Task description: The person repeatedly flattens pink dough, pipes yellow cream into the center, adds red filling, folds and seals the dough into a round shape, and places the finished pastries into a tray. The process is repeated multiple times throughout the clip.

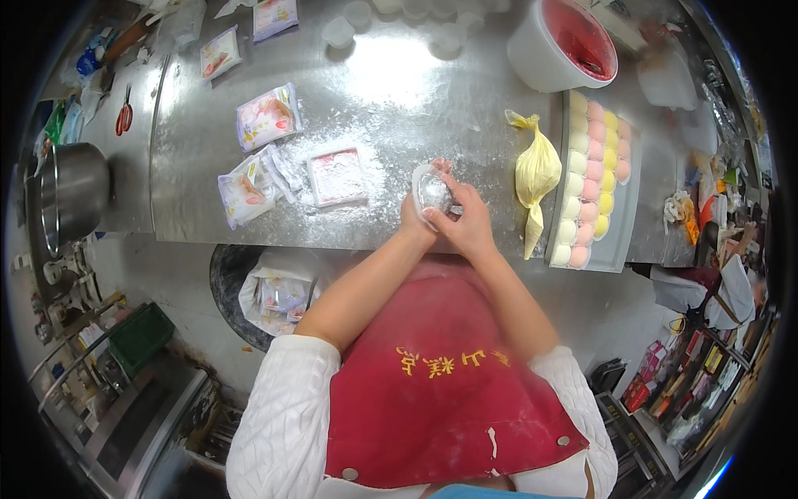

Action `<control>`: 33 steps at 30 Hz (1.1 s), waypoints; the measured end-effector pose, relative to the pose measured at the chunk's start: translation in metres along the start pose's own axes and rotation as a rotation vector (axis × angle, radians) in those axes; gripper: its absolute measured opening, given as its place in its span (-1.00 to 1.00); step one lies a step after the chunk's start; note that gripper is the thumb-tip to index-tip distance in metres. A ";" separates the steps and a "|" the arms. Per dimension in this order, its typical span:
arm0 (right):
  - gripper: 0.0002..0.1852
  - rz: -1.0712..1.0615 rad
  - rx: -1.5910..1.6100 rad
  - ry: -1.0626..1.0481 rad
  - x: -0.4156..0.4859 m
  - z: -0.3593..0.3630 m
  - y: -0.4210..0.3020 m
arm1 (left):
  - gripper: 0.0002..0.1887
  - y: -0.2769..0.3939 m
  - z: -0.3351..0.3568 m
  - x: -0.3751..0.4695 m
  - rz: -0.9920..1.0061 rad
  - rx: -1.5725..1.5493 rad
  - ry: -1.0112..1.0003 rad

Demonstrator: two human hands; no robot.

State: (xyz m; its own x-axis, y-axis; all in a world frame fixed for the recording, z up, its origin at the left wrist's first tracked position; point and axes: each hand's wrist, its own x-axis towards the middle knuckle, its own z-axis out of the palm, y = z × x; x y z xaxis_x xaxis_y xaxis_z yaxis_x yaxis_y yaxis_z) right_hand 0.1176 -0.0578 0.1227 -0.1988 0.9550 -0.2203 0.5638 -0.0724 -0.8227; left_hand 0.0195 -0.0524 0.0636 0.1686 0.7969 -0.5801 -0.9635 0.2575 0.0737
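Over the table's near edge, my left hand (413,215) cradles a small clear plastic cup (431,190). My right hand (469,215) closes around the cup's other side, its thumb and fingers against it. Glare and the fingers hide what the cup contains. To the left lies a shallow white square tray (337,177) with something pink in it under white powder. A piping bag (537,165) of pale yellow filling, twisted near both ends, rests right of my hands. Beyond it, a metal tray (614,240) bears rows of white, pink and yellow round dumplings.
Printed plastic packets (268,116) lie left on the powdered steel table (206,174). A white bucket (536,53) with red residue stands at the back right, near clear cups (338,31). Scissors (124,115) and a steel mixing bowl (78,193) sit far left. A lined bin (234,293) stands below.
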 end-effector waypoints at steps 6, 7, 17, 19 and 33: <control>-0.35 -0.184 -0.035 0.077 -0.001 0.038 0.009 | -0.77 0.037 -0.030 -0.008 -0.046 0.004 -0.070; -0.37 -0.016 0.139 0.079 0.000 0.045 0.017 | -0.77 0.046 -0.035 -0.009 -0.051 -0.067 -0.109; -0.66 0.411 0.638 0.328 0.008 0.038 0.052 | -0.60 0.070 -0.008 -0.032 -0.110 -0.202 -0.149; -0.66 0.267 0.553 0.296 -0.002 0.027 0.041 | -0.60 0.059 0.010 -0.033 -0.177 -0.189 -0.196; -0.88 0.252 0.814 0.872 -0.090 -0.170 0.187 | -0.45 -0.232 0.094 0.056 -0.681 0.478 -0.280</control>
State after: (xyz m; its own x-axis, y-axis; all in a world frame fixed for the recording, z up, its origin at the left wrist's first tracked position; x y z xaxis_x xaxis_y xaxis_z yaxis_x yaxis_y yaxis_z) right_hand 0.3770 -0.1084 0.0776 0.6254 0.7381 -0.2531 -0.2208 -0.1437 -0.9647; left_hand 0.2719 -0.0163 0.0900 0.7805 0.4751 -0.4063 -0.4550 0.8774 0.1519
